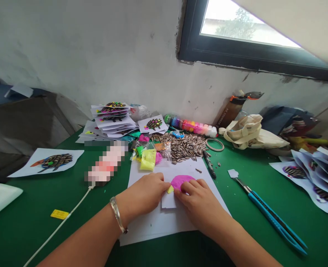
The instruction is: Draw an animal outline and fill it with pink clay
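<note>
My left hand (pixel 141 196), with a metal bangle on its wrist, rests on a white paper sheet (pixel 149 224), its fingertips near a small yellow clay bit (pixel 170 189). My right hand (pixel 199 202) presses its fingers onto a flat pink clay piece (pixel 182 182). That clay lies on a small white paper scrap (pixel 168 200), and the right fingers hide part of it. A pile of striped sunflower seeds (pixel 180 147) lies just beyond the sheet.
Beyond the hands, a yellow clay bag (pixel 148 159) and a row of colored clay tubes (pixel 191 125) lie on the green table (pixel 41 237). Stacked seed-art cards (pixel 113 115) stand at back left. Blue-handled scissors (pixel 269 218) lie at right, near more seed-art papers (pixel 311 178).
</note>
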Tool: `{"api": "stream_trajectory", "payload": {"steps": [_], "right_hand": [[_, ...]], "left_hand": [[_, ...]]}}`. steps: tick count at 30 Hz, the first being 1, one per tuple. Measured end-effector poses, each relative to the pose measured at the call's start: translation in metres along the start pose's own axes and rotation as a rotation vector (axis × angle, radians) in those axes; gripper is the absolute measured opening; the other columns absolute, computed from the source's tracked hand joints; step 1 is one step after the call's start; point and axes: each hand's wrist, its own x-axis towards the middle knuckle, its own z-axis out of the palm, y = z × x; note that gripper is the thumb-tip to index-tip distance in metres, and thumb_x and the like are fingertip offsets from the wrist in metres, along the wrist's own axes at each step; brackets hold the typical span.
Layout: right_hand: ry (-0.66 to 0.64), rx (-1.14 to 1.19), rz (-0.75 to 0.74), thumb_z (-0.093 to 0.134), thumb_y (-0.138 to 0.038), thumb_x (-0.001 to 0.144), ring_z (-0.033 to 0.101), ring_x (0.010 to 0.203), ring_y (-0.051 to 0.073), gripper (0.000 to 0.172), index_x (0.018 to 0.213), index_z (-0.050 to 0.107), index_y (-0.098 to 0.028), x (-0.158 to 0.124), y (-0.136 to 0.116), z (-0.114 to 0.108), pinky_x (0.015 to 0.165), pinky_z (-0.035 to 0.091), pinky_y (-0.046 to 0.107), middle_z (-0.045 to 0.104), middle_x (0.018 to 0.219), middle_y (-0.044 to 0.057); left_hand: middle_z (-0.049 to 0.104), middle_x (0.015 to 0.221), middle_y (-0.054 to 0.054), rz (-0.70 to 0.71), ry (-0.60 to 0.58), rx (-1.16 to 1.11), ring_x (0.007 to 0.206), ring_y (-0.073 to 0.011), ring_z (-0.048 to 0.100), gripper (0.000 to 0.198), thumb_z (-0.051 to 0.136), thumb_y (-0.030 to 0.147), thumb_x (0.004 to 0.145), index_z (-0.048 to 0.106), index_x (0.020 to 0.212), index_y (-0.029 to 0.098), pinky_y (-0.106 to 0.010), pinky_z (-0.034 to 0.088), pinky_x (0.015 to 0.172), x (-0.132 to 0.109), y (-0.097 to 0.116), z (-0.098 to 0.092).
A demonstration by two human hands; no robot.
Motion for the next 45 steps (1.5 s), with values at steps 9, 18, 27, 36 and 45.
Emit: {"api": "stream_trajectory", "payload": {"steps": [9,18,27,36,45], "right_hand": [[0.002,0.058,0.015,0.052,-0.016,0.093,0.052,0.086,0.020,0.027,0.115,0.064,-0.026,-0.002,0.002,0.001,0.076,0.030,0.034,0.061,0.091,0.006],[0.022,0.119,0.003,0.051,-0.012,0.091,0.050,0.085,0.019,0.034,0.120,0.060,-0.028,-0.003,-0.003,0.003,0.079,0.030,0.033,0.060,0.093,0.005],[-0.034,0.111,-0.015,0.051,-0.017,0.091,0.050,0.085,0.020,0.028,0.115,0.062,-0.026,0.000,-0.010,0.005,0.080,0.031,0.035,0.059,0.091,0.005],[0.024,0.162,-0.032,0.053,-0.010,0.086,0.050,0.084,0.020,0.036,0.119,0.060,-0.024,-0.001,-0.008,0.010,0.078,0.031,0.034,0.059,0.090,0.006],[-0.006,0.187,-0.027,0.053,-0.009,0.086,0.050,0.083,0.020,0.034,0.115,0.062,-0.024,0.000,-0.011,0.008,0.075,0.034,0.033,0.060,0.090,0.005]], "left_hand": [[0.056,0.083,-0.004,0.010,0.007,-0.014,0.072,-0.0165,0.054,0.026,0.042,0.022,0.095,0.066,0.088,0.020,-0.027,0.037,0.064,0.000,-0.003,0.001],[0.059,0.087,-0.005,-0.008,-0.039,-0.085,0.077,-0.0168,0.057,0.027,0.042,0.021,0.094,0.066,0.082,0.019,-0.028,0.041,0.070,-0.002,-0.007,-0.001],[0.061,0.091,-0.005,0.009,-0.046,-0.094,0.083,-0.0179,0.059,0.025,0.046,0.015,0.090,0.069,0.083,0.019,-0.028,0.043,0.075,-0.003,-0.008,-0.002],[0.062,0.091,-0.006,-0.008,-0.065,-0.116,0.082,-0.0178,0.059,0.025,0.046,0.013,0.089,0.070,0.081,0.019,-0.027,0.044,0.074,-0.003,-0.005,-0.005],[0.062,0.091,-0.005,-0.030,-0.066,-0.121,0.082,-0.0177,0.059,0.024,0.047,0.014,0.088,0.069,0.080,0.019,-0.028,0.043,0.074,-0.002,-0.005,-0.005]]}}
